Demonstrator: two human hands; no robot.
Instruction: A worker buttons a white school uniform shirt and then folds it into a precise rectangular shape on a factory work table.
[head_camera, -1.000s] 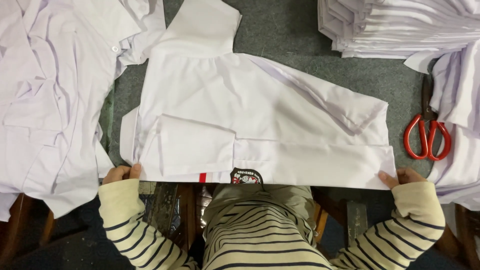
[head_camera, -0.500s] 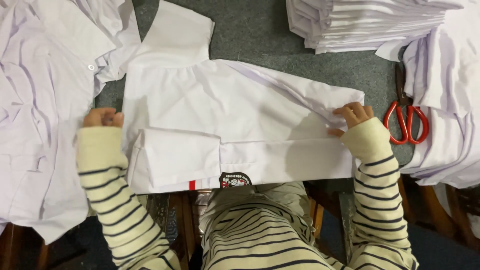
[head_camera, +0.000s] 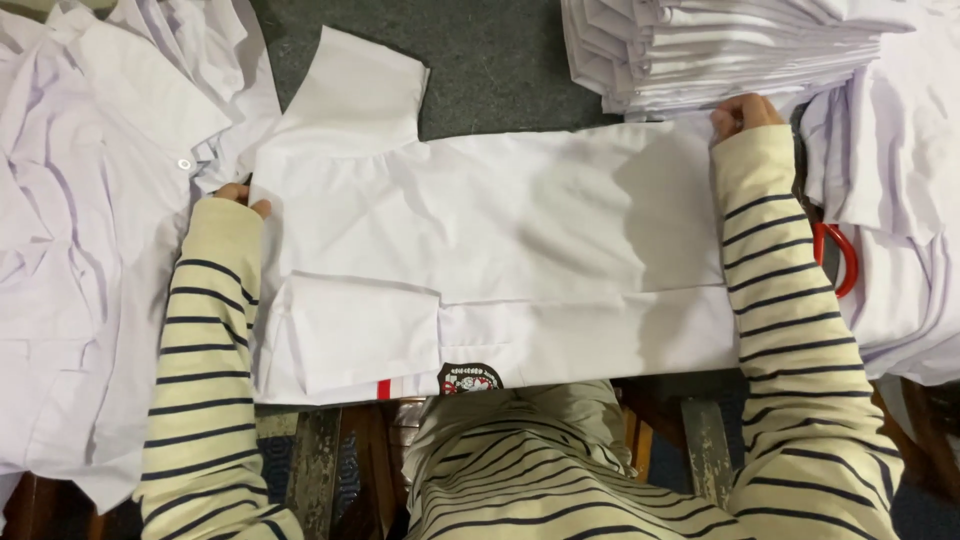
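On the dark table (head_camera: 500, 70), in the head view, the white shirt (head_camera: 500, 250) lay flat just beyond the person's lap, its sleeve pointing far-left. The left hand (head_camera: 240, 195) pinched the shirt's left edge and the right hand (head_camera: 745, 112) gripped its far-right corner, both closed on cloth. Doing this well probably meant keeping even tension so the fold stayed crisp, clear of the stack of folded shirts (head_camera: 720, 50) and the red scissors (head_camera: 838, 255).

A dark grey table (head_camera: 520, 70) fills the view. Below its near edge show worn wooden legs (head_camera: 318, 465) and a brown frame (head_camera: 640, 440). Even light, soft shadows.
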